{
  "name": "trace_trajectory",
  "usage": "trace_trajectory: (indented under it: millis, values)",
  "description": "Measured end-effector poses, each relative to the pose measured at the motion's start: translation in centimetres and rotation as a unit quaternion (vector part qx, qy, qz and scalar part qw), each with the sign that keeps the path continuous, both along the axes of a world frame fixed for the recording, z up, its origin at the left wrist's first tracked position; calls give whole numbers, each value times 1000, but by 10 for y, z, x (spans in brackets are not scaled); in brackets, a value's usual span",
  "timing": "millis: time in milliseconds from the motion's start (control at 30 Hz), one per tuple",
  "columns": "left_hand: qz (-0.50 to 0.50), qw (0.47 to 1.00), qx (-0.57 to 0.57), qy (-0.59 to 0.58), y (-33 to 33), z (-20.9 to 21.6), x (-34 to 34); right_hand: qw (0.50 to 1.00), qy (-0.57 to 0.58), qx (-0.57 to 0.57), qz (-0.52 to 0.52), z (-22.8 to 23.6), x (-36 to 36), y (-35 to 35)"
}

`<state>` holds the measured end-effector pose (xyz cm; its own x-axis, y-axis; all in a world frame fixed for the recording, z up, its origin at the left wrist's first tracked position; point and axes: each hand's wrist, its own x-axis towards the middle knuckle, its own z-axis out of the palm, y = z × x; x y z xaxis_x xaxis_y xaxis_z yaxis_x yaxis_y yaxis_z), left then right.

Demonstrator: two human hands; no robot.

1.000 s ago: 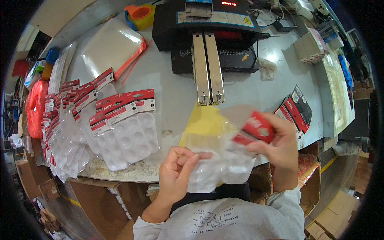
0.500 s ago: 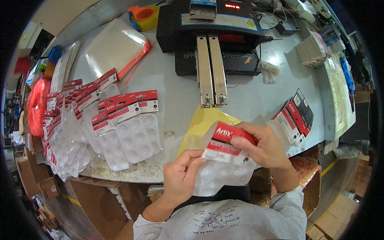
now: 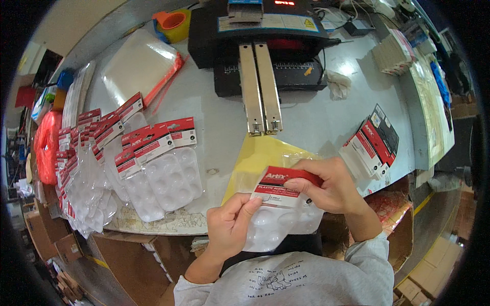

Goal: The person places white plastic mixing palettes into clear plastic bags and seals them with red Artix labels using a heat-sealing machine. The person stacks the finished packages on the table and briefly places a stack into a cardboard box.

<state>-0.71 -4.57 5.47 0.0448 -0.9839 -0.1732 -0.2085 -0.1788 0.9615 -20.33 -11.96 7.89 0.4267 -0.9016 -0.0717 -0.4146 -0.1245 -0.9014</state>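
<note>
A white plastic paint palette [image 3: 267, 224] with round wells is in front of me near the table's front edge, and a red and white header card [image 3: 278, 193] lies across its top. My left hand [image 3: 227, 228] pinches the card's left edge between thumb and fingers. On the other side my right hand [image 3: 331, 184] grips the card's upper right part, thumb on its face. Clear film shows around the palette. Beneath and beyond it lies a yellow sheet [image 3: 244, 166], just below the two metal arms [image 3: 259, 86] of a black machine [image 3: 301, 41].
Several carded palettes [image 3: 168, 176] lie overlapping at left, beside a heap of more [image 3: 89, 196]. Behind them are clear plastic bags [image 3: 135, 64] and a tape roll [image 3: 173, 23]. Header cards [image 3: 371, 145] are stacked at right. Crumpled tissue [image 3: 338, 84] sits beside the machine.
The card has tilted, so its printed face shows more squarely and sits slightly lower. Both hands keep their hold. The whole view has shifted a little.
</note>
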Motion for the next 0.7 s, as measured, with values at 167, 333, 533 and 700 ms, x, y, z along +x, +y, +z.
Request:
trace_trajectory:
  millis: [167, 333, 533, 700]
  values:
    - [133, 989, -5, 57, -1, -9, 4, 977, -73, 180, -82, -12, -11, 4]
    - [167, 985, -14, 49, -3, -18, 6, 929, -138, 337, -70, -23, -15, 16]
    - [145, 988, 13, 43, 1, -17, 9, 917, -207, 334, -67, -25, -12, 26]
    - [94, 995, 25, -25, -30, -34, 4, 880, -213, 386, -177, -40, -1, 0]
